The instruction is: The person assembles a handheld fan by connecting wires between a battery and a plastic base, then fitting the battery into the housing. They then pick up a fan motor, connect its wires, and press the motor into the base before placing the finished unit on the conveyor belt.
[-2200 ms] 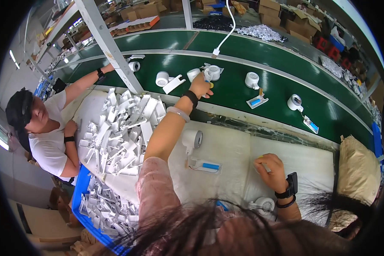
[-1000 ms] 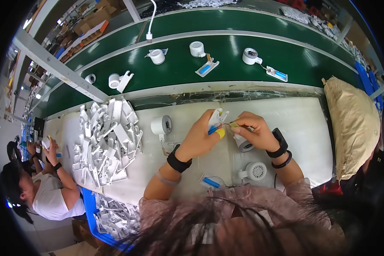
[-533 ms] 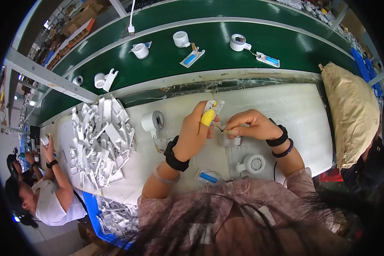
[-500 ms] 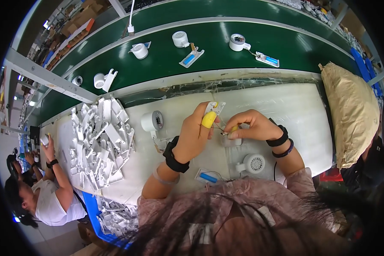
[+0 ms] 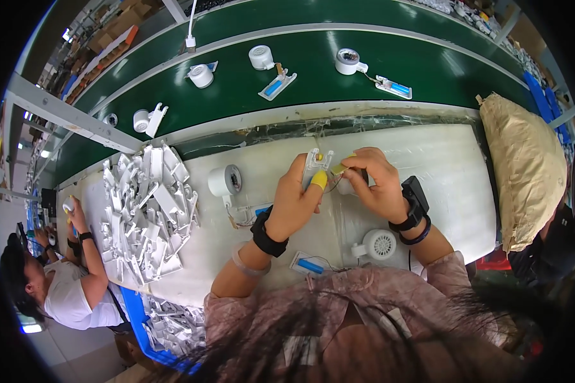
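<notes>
My left hand (image 5: 292, 207), a yellow cover on its thumb, grips a white plastic handle shell (image 5: 313, 159) upright above the table. Close by on its right, my right hand (image 5: 377, 185) has its thumb and index finger pinched together, with yellow at the fingertips. Thin wires (image 5: 334, 184) run between the two hands; the pinched end is too small to make out. Partly behind my right fingers is a white round part (image 5: 346, 186). Nearer me lies a small white fan head (image 5: 378, 244), with a handle shell holding a blue battery (image 5: 310, 265) beside it.
Another fan head (image 5: 225, 180) stands left of my hands. Farther left is a heap of white shells (image 5: 150, 214), above a blue bin (image 5: 134, 313) of more. Fan units (image 5: 347, 62) sit on the green conveyor (image 5: 421, 70). A brown sack (image 5: 524, 172) borders the right; a co-worker (image 5: 76, 287) is at left.
My right hand has moved up from beside the white round part to the shell in my left hand. The units on the conveyor have shifted slightly left in view.
</notes>
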`<state>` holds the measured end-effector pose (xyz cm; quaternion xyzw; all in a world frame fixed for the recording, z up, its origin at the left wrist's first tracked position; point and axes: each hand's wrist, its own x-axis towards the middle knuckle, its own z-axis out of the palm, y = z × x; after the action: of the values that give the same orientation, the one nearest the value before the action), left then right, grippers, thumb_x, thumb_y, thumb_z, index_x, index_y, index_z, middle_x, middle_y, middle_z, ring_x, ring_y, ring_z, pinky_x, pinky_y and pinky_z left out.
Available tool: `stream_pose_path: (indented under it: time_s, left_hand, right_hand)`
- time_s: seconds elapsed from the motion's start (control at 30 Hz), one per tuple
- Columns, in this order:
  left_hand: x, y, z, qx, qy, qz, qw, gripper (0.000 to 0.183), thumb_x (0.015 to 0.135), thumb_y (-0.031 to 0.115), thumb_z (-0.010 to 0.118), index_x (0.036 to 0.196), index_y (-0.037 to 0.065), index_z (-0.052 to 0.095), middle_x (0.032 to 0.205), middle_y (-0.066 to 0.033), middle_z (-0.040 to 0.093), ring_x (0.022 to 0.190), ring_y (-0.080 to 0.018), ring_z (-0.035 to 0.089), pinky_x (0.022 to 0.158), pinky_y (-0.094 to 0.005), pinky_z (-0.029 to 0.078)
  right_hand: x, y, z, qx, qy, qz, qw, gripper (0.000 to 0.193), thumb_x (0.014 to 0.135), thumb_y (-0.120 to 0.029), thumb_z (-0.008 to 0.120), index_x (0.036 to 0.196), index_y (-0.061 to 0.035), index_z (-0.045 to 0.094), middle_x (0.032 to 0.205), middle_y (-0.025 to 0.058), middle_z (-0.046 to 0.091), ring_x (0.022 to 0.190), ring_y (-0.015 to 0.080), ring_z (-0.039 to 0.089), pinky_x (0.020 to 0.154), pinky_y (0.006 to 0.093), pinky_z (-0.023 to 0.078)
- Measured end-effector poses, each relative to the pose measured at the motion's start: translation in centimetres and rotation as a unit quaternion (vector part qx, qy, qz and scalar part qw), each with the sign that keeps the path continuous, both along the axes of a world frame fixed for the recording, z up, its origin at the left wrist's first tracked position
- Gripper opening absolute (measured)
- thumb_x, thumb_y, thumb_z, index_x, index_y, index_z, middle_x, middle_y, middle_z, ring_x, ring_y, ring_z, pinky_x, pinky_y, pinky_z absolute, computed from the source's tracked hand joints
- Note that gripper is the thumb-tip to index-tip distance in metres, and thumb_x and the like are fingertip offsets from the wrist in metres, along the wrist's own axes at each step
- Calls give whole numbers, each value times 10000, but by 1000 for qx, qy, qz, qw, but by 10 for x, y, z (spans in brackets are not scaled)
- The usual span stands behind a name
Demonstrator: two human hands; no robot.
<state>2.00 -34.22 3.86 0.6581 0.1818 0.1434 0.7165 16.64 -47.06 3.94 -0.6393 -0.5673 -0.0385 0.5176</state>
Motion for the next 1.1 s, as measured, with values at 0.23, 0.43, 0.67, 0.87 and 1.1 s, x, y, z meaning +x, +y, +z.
stream_pose_path:
  time_s: [0.23, 0.43, 0.67, 0.87, 1.1]
  left_hand:
    - [1, -8, -5, -36, -27, 12, 999, 354, 845, 11, 493, 1197, 7, 454, 808, -67, 601, 559, -96, 549, 462, -255, 464]
    - [-4, -12, -5, 28, -24, -9, 999, 393, 851, 15, 476, 1241, 13, 429, 855, -71, 582, 624, -92, 549, 524, -247, 471]
    - [-2, -14, -11, 138, -35, -6, 990, 414, 837, 0, 450, 1251, 3, 433, 920, -59, 573, 697, -75, 553, 584, -213, 501]
    - [-4, -15, -7, 134, -15, -1, 991, 437, 803, 63, 564, 1219, -21, 459, 1007, -212, 590, 892, -372, 593, 795, -394, 475]
    - [-5, -14, -10, 90, -46, -19, 995, 473, 817, 78, 575, 1264, -18, 450, 1073, -213, 576, 977, -367, 585, 861, -384, 464]
  right_hand:
    - [-2, -6, -6, -14, -9, 48, 999, 199, 783, 38, 704, 957, -42, 649, 906, 97, 662, 944, 320, 611, 869, 415, 486]
    - [-2, -5, -8, 6, -46, 51, 998, 252, 718, 1, 758, 943, -87, 688, 910, 102, 613, 939, 325, 590, 814, 403, 504]
    - [-2, -5, -8, 11, -53, 43, 998, 243, 701, -4, 771, 913, -96, 697, 893, 90, 574, 935, 334, 577, 792, 397, 502]
    - [-2, -4, -11, 18, -44, 39, 998, 233, 703, 0, 769, 905, -88, 694, 892, 92, 574, 941, 335, 581, 791, 400, 504]
    - [-3, -5, -8, 14, -32, 37, 999, 231, 698, 9, 771, 896, -75, 688, 895, 98, 580, 947, 341, 584, 799, 402, 502]
